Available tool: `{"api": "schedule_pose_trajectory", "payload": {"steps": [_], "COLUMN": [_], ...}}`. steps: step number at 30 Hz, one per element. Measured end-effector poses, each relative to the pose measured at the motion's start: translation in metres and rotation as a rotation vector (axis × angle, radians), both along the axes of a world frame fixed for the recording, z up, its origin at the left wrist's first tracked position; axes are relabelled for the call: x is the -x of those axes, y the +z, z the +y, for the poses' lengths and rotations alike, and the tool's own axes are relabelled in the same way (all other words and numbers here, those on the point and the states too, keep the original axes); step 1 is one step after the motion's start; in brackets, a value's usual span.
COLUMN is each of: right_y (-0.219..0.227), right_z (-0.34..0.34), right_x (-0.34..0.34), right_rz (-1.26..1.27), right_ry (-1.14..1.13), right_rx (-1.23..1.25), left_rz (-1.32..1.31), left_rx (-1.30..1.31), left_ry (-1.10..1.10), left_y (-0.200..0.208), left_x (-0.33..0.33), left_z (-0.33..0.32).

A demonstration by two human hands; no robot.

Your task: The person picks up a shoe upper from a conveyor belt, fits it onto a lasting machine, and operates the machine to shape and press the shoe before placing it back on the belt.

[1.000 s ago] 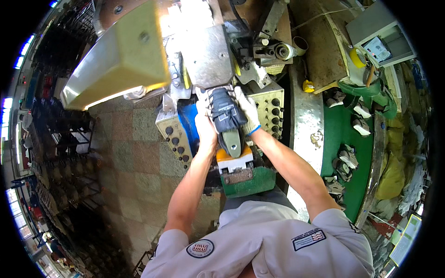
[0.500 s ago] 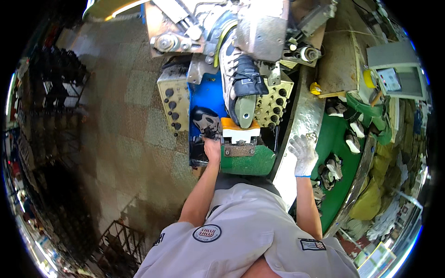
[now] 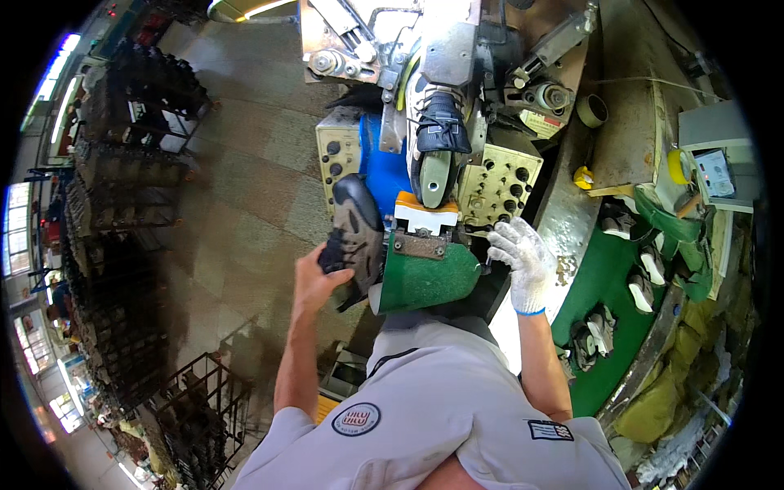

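A brown-and-black lace-up shoe upper (image 3: 357, 237) hangs left of the machine, toe pointing away from me. My bare left hand (image 3: 313, 278) is closed on it around the dark laces. My right hand (image 3: 527, 263), in a white knit glove, holds nothing; its fingers are apart beside the right control box. Clamped in the machine (image 3: 452, 41) is a second shoe upper (image 3: 441, 122), beige and black, on a green last (image 3: 435, 181). The last's heel end faces me, just above an orange-and-white pad (image 3: 426, 216). A green rounded housing (image 3: 429, 276) sits in front of my waist.
Control boxes with black knobs flank the machine, one left (image 3: 336, 159) and one right (image 3: 506, 181). To the right, several shoes lie on a green conveyor belt (image 3: 588, 278). A metal ledge (image 3: 563, 196) runs between. Dark racks (image 3: 122, 212) stand far left.
My left hand has swung left, bringing the shoe upper out from beside the green housing. My gloved right hand has shifted slightly nearer the right control box. The whole view has turned a little.
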State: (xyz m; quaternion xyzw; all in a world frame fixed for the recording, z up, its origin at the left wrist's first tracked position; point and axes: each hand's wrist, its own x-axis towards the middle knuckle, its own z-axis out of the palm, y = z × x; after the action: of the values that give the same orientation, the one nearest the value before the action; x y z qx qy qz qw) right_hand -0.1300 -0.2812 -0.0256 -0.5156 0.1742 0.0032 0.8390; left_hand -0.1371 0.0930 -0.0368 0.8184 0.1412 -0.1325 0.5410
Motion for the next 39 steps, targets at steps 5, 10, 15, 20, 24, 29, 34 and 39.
{"api": "schedule_pose_trajectory", "payload": {"steps": [5,10,15,20,24,29,34,39], "right_y": [0.063,0.083,0.06,0.039,0.038,0.036,0.012,0.019], "right_z": [0.05,0.088,0.01,-0.038,-0.078,-0.105,-0.113,-0.116], "right_x": [-0.018,-0.035,0.008,0.062,0.087,0.101,0.102,0.07], "right_rz": [-0.205,-0.275,-0.189,-0.146,-0.143,-0.173,-0.267,-0.158], "right_ry": [0.314,0.56,0.363,0.206,0.194,0.188,0.135,-0.044], "right_rx": [-0.151,-0.402,-0.18,-0.127,-0.174,-0.225,-0.415,-0.833], "left_rz": [-0.176,-0.176,-0.118,-0.246,-0.135,-0.234,-0.382,-0.62], "left_rx": [0.623,0.71,0.656,0.53,0.587,0.532,0.344,0.145], "left_ry": [-0.095,-0.192,-0.329,-0.883,-0.954,-1.017,-1.094,-1.099], "left_y": [0.097,0.01,0.092,0.118,0.111,0.116,0.116,0.114], "left_x": [-0.001,-0.016,-0.068,-0.087,-0.073,-0.064,-0.057,-0.049], "left_z": [0.027,-0.016,-0.118,-0.258,-0.312,-0.346,-0.358,-0.352]}}
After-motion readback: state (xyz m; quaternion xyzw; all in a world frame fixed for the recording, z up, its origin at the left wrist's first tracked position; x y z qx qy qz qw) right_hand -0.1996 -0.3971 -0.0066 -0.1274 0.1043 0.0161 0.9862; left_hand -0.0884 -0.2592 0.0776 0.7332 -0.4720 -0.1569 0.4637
